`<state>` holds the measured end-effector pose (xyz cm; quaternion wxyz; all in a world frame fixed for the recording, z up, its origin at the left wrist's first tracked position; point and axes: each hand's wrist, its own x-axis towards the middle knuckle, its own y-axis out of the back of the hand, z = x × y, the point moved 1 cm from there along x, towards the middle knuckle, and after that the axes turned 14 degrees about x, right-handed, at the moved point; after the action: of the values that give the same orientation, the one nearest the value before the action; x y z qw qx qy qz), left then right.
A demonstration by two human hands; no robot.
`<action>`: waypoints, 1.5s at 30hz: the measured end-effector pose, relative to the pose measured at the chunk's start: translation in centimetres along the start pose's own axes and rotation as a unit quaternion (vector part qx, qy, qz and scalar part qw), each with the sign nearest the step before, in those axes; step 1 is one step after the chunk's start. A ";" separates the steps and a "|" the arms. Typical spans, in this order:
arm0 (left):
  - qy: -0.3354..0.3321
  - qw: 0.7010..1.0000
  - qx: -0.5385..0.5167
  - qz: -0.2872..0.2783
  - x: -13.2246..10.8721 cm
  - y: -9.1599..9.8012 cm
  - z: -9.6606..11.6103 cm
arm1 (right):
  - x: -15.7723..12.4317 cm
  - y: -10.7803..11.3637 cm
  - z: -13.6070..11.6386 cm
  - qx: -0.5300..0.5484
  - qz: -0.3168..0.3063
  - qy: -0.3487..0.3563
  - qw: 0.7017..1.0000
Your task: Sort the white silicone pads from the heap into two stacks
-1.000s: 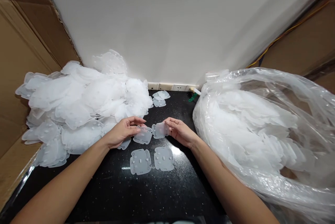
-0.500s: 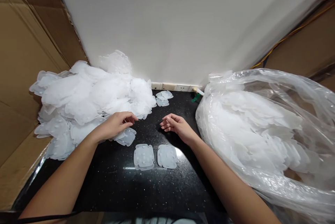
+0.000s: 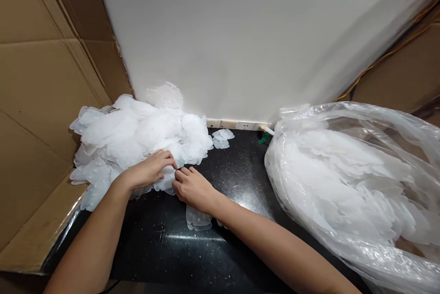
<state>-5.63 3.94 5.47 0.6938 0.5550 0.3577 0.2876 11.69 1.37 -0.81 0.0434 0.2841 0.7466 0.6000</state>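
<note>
Right hand (image 3: 193, 189) has swung beside left hand (image 3: 149, 169) at the sheet pile (image 3: 137, 131); how either grip stands, I cannot tell.

Shows a bare left forearm (image 3: 91, 234), well left of the clear plastic bag (image 3: 364, 250), and a bare right forearm (image 3: 261, 241), nearer that bag, slim and narrowing toward the wrists (image 3: 218, 203). Ends in a bare left hand (image 3: 149, 169) and bare right hand (image 3: 194, 188).
</note>
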 end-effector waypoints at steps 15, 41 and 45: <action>0.087 0.973 -0.188 0.105 1.6 -0.4 1.7 | -8.9 2.3 8.0 0.665 0.241 -0.352 0.613; 0.126 0.868 -0.472 0.084 5.3 -5.5 4.3 | -11.5 1.7 9.5 0.615 0.289 -0.355 0.642; 0.134 0.860 -0.490 0.059 5.4 -5.4 4.3 | -11.6 1.7 9.5 0.660 0.289 -0.363 0.590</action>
<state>1.00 4.63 -0.23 0.8031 0.1198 0.2273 0.5376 25.88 4.29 -5.07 -0.0642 0.6302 0.7390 -0.2294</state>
